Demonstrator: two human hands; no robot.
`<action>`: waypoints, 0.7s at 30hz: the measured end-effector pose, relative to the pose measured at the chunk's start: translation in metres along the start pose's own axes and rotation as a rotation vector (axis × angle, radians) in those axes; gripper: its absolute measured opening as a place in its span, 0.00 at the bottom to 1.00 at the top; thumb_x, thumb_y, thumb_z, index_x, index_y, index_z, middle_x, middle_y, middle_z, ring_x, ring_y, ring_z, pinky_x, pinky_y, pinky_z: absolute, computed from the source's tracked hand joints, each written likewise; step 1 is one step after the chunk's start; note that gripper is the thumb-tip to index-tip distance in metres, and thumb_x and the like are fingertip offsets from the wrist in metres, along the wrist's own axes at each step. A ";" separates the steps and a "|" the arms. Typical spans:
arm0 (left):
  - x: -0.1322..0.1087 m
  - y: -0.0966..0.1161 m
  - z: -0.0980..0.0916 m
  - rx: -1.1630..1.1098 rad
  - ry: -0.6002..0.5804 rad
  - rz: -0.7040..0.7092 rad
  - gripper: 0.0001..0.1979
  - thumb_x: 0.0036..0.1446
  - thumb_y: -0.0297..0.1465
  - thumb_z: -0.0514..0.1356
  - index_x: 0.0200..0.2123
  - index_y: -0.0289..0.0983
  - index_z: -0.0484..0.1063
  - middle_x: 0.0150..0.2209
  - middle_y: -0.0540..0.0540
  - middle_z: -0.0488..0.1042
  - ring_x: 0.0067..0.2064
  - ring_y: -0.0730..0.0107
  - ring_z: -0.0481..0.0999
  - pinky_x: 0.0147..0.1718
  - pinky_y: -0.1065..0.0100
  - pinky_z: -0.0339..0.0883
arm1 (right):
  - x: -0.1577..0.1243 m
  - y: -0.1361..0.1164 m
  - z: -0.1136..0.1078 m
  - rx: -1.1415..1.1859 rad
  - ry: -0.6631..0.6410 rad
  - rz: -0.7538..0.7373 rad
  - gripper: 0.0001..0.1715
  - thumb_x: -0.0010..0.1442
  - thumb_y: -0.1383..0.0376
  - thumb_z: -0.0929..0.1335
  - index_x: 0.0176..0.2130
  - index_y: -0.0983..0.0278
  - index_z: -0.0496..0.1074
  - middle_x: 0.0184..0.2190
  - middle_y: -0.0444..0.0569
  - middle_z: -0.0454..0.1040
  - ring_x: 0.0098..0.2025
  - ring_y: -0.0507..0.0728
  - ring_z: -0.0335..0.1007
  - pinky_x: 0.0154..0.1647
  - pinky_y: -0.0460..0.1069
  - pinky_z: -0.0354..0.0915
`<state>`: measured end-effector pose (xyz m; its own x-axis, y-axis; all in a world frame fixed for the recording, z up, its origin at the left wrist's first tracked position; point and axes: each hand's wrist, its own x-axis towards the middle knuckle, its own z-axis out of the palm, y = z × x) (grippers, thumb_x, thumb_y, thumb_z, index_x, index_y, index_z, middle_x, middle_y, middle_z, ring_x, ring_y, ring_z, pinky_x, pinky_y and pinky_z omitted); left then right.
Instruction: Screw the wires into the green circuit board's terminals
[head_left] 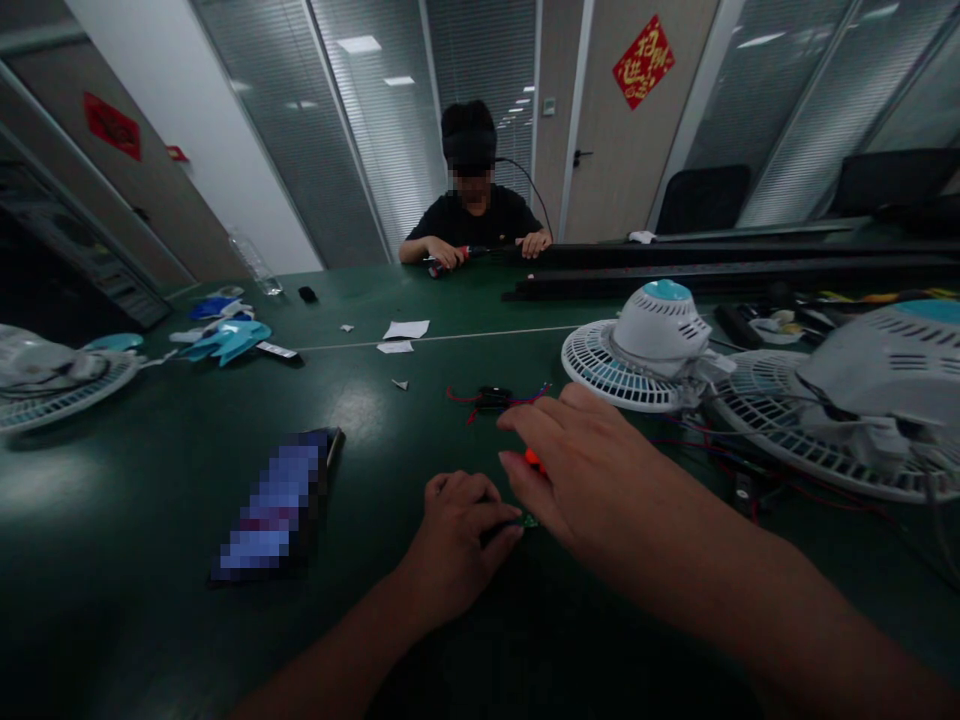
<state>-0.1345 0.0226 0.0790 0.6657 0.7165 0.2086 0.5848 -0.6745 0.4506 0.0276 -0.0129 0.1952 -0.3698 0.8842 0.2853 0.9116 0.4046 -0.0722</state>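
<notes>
My left hand (466,530) rests low over the green table, its thumb and fingertips pinched on a small green circuit board (529,521). Just to the right and above it is my right hand (566,455), with thumb and index finger apart at the tips. A red-orange object (534,459) shows between that thumb and the fingers; most of it is hidden by the hand. Beyond the hands lies a small black module (493,397) with red and blue wires.
White fan parts (656,345) stand at the right, another fan (60,375) at the far left. A phone (274,505) lies left of my hands. Blue blades (229,340) and paper (406,330) lie farther back. Across the table a person (480,205) holds a red tool.
</notes>
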 end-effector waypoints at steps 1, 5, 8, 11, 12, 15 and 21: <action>0.000 0.000 0.000 0.000 0.001 0.000 0.08 0.56 0.29 0.64 0.39 0.45 0.79 0.38 0.48 0.75 0.45 0.58 0.71 0.49 0.50 0.57 | 0.000 0.000 0.000 -0.004 -0.003 -0.001 0.14 0.65 0.65 0.61 0.44 0.67 0.74 0.39 0.53 0.76 0.40 0.62 0.67 0.43 0.59 0.63; -0.001 -0.001 0.001 0.000 0.006 0.002 0.07 0.57 0.29 0.64 0.39 0.45 0.79 0.39 0.47 0.75 0.45 0.58 0.71 0.49 0.50 0.58 | -0.001 -0.001 -0.001 -0.015 -0.026 0.015 0.14 0.66 0.65 0.61 0.45 0.67 0.73 0.41 0.53 0.76 0.41 0.63 0.66 0.43 0.59 0.63; -0.001 -0.002 0.002 0.000 0.007 0.009 0.08 0.56 0.28 0.64 0.39 0.45 0.79 0.39 0.47 0.75 0.44 0.58 0.71 0.49 0.49 0.58 | -0.001 -0.002 -0.004 -0.017 -0.055 0.041 0.14 0.66 0.64 0.61 0.44 0.66 0.73 0.42 0.53 0.75 0.42 0.63 0.66 0.43 0.59 0.62; 0.000 -0.001 0.002 0.001 0.011 0.005 0.08 0.56 0.28 0.64 0.39 0.45 0.79 0.38 0.47 0.75 0.45 0.58 0.71 0.49 0.50 0.58 | 0.000 -0.003 -0.005 -0.006 -0.060 0.065 0.14 0.66 0.63 0.61 0.44 0.65 0.72 0.41 0.53 0.75 0.42 0.62 0.66 0.43 0.58 0.62; 0.000 0.000 0.001 0.000 0.010 0.000 0.07 0.56 0.29 0.64 0.39 0.45 0.79 0.38 0.47 0.75 0.45 0.58 0.71 0.49 0.50 0.58 | 0.000 -0.003 -0.005 -0.001 -0.057 0.071 0.14 0.66 0.63 0.61 0.44 0.65 0.72 0.41 0.53 0.75 0.42 0.62 0.66 0.43 0.58 0.62; 0.001 0.002 -0.001 0.001 -0.003 -0.016 0.07 0.56 0.29 0.64 0.39 0.45 0.79 0.37 0.48 0.75 0.44 0.59 0.70 0.50 0.50 0.58 | 0.000 -0.002 -0.004 0.018 -0.048 0.089 0.13 0.65 0.63 0.62 0.44 0.66 0.72 0.40 0.53 0.75 0.42 0.62 0.66 0.42 0.57 0.61; -0.001 -0.001 0.002 0.004 0.019 0.008 0.09 0.55 0.27 0.64 0.39 0.45 0.78 0.44 0.47 0.75 0.47 0.55 0.70 0.49 0.47 0.59 | -0.003 -0.005 -0.006 0.053 -0.035 0.077 0.14 0.67 0.59 0.60 0.41 0.61 0.71 0.34 0.49 0.75 0.36 0.60 0.66 0.35 0.54 0.55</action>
<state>-0.1346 0.0224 0.0768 0.6615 0.7143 0.2284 0.5812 -0.6808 0.4458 0.0250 -0.0184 0.2003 -0.3059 0.9203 0.2439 0.9272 0.3461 -0.1429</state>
